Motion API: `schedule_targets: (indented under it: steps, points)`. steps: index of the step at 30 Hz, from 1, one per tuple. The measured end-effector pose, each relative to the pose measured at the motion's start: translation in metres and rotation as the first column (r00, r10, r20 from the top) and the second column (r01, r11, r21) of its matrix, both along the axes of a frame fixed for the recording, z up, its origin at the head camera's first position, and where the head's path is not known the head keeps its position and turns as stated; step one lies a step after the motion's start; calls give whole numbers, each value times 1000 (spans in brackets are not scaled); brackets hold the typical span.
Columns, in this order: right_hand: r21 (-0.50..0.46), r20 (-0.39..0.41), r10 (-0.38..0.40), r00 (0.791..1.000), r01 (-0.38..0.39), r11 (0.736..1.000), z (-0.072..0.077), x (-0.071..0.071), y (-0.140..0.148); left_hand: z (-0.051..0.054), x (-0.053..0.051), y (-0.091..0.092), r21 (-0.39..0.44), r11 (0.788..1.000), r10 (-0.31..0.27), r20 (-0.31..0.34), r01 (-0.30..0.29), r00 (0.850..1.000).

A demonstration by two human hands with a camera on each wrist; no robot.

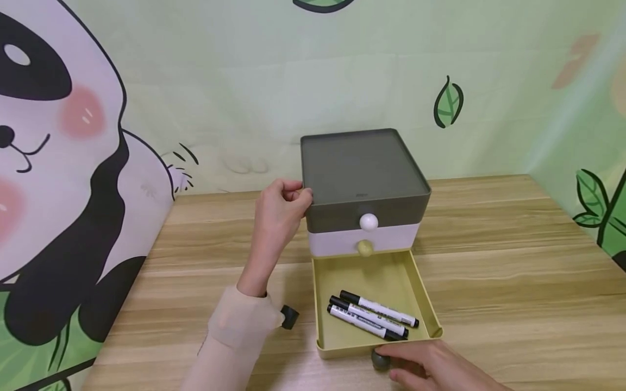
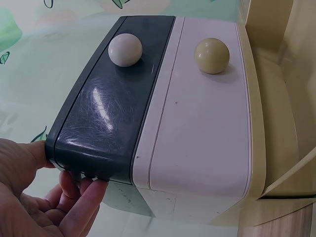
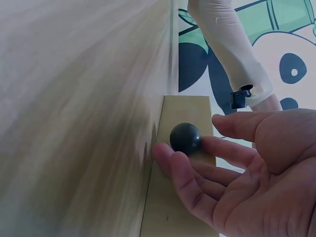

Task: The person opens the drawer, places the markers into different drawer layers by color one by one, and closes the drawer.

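Note:
A small stacked drawer unit (image 1: 364, 168) has a dark grey top tier, a white middle tier and a yellow bottom drawer (image 1: 342, 274), which is pulled out. Three markers (image 1: 374, 315) with black caps lie slantwise in that drawer. My left hand (image 1: 281, 212) grips the unit's upper left edge near the front corner; in the left wrist view, thumb and fingers sit on either side of the grey corner. At the drawer's front, my right hand (image 3: 252, 173) is by the dark round knob (image 3: 185, 138). Its fingers touch the knob from the side, while the thumb stands apart from it.
A white knob (image 1: 369, 222) and a yellow knob (image 1: 364, 248) stick out above the open drawer. The unit stands on a wood-grain table (image 1: 489, 260). Behind it hangs a printed green backdrop (image 1: 235, 98) with a panda at left.

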State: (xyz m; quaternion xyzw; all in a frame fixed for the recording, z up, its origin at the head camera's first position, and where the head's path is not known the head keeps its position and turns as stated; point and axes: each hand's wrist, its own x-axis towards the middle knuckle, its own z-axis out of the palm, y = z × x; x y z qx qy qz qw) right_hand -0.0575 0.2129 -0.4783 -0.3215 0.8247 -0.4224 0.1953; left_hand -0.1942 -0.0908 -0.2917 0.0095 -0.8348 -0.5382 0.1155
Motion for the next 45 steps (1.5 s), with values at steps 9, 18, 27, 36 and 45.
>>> schedule_targets:
  steps: [9,18,27,36,45]
  points:
    - [-12,-37,-2,999,2,1000,-3,-1,1,-1,-1,-1,8,1000,-1,3,1,1000]
    - [-63,70,-48,996,53,997,29,5,-13,1,0,-1,9,1000,-7,-2,7,1000]
    - [-95,-185,-273,944,259,961,62,16,-35,1,-1,-1,8,1000,-1,-8,1,1000]
    - [-18,-161,-361,918,363,931,66,14,-42,1,-1,0,7,1000,-5,7,5,1000]
    - [-87,-241,-390,889,380,921,64,9,-51,1,0,0,5,1000,-7,6,7,1000]
